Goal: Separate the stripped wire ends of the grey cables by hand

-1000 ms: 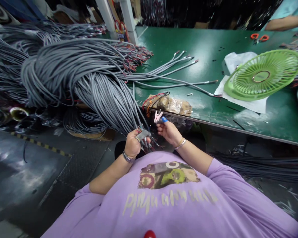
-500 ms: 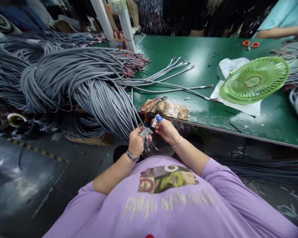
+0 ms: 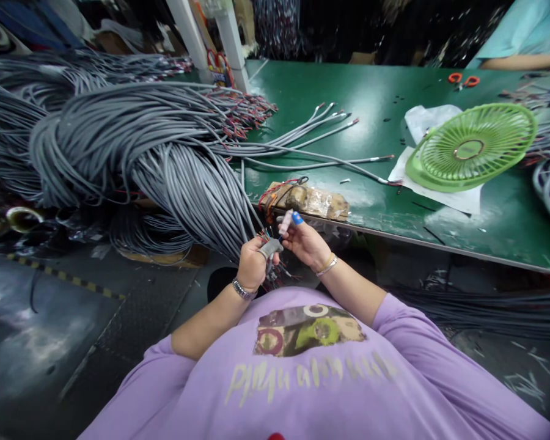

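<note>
My left hand [image 3: 251, 266], with a metal watch at the wrist, is closed around the grey sheathed end of a cable [image 3: 270, 247]. Thin coloured wires fan out near its fingers. Close beside it, my right hand [image 3: 308, 245] has a blue cover on one fingertip and pale wrapping on another finger. Its fingers are bent at a thin wire [image 3: 280, 236] by the cable end; the exact grip is too small to see clearly. A thick bundle of grey cables [image 3: 187, 195] hangs over the table edge just beyond my left hand.
On the green table [image 3: 371, 137] lies a taped block [image 3: 318, 201] with red and black wires, just past my hands. A green fan [image 3: 472, 150] stands on white paper to the right. Orange-handled scissors [image 3: 462, 80] lie farther back. A co-worker's sleeve [image 3: 522, 30] shows at top right.
The fingertips of my right hand have shifted slightly, and the wrapped finger is turned differently beside the blue one. My left hand keeps its hold on the cable. The view has moved slightly.
</note>
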`<action>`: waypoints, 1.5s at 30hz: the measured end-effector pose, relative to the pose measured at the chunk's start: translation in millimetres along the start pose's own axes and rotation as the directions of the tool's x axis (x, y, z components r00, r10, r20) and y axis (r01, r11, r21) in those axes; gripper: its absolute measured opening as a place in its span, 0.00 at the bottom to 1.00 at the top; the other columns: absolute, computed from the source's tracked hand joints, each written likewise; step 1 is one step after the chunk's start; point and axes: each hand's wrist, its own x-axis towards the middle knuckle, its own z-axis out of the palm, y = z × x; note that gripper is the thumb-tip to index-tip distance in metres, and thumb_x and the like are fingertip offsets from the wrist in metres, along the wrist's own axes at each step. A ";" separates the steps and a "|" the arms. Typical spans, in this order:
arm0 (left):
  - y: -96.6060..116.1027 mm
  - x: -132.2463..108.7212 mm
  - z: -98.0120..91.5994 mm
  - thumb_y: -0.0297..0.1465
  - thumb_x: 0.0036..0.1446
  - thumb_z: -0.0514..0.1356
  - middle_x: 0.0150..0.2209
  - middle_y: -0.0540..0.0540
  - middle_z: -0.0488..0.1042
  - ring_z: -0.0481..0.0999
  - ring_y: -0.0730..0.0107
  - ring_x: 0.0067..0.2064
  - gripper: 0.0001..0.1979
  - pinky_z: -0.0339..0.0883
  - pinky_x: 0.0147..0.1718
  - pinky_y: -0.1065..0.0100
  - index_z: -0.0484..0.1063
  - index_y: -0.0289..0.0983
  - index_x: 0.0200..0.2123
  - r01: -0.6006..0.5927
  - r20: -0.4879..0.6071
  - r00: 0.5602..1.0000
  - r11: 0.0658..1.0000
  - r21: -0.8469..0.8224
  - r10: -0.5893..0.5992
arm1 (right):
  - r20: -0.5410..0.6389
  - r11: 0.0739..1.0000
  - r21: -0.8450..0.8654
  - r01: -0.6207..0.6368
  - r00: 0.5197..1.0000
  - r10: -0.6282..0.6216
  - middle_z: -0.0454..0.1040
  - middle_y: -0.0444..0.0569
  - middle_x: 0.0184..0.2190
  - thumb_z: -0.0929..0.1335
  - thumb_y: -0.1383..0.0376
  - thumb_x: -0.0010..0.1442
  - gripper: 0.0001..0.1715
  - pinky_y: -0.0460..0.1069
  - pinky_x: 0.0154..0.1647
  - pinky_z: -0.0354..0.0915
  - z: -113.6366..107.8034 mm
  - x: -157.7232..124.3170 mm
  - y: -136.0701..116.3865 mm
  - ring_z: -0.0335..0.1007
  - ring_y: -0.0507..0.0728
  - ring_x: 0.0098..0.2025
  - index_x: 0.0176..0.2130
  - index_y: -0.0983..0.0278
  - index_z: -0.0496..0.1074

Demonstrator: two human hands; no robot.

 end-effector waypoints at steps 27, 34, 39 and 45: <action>12.5 20.3 -3.6 0.39 0.37 0.68 0.16 0.48 0.70 0.61 0.80 0.13 0.15 0.52 0.13 0.74 0.73 0.32 0.20 0.233 0.304 0.929 0.972 -0.042 -0.210 | -0.022 0.996 -0.027 0.087 0.996 -0.088 0.72 0.43 0.24 0.73 0.47 0.52 0.23 0.43 0.23 0.57 3.6 7.6 2.7 0.62 0.48 0.25 0.30 0.65 0.74; 8.5 20.1 -6.3 0.39 0.38 0.66 0.15 0.48 0.70 0.60 0.80 0.13 0.14 0.51 0.13 0.74 0.73 0.32 0.20 0.220 0.288 0.937 0.975 -0.042 -0.199 | -0.031 0.999 0.027 0.024 0.999 -0.023 0.72 0.42 0.25 0.71 0.45 0.54 0.24 0.44 0.25 0.57 0.3 3.3 1.3 0.61 0.48 0.25 0.32 0.63 0.73; -1.1 12.4 -17.9 0.41 0.42 0.65 0.12 0.49 0.66 0.60 0.79 0.13 0.15 0.50 0.14 0.74 0.73 0.32 0.21 0.187 0.317 0.933 0.982 -0.019 -0.172 | -0.072 1.000 0.001 -0.031 0.997 0.031 0.74 0.45 0.28 0.68 0.43 0.56 0.26 0.44 0.24 0.58 -10.8 -0.5 -1.8 0.63 0.48 0.25 0.31 0.64 0.71; -10.1 1.2 -30.6 0.36 0.44 0.70 0.31 0.44 0.79 0.75 0.72 0.29 0.18 0.66 0.30 0.71 0.76 0.34 0.39 -0.009 0.286 0.957 0.980 0.200 -0.049 | -0.141 0.998 0.032 -0.060 0.988 0.064 0.72 0.42 0.26 0.69 0.50 0.60 0.20 0.43 0.23 0.60 -28.6 -3.7 -4.0 0.62 0.47 0.22 0.32 0.64 0.70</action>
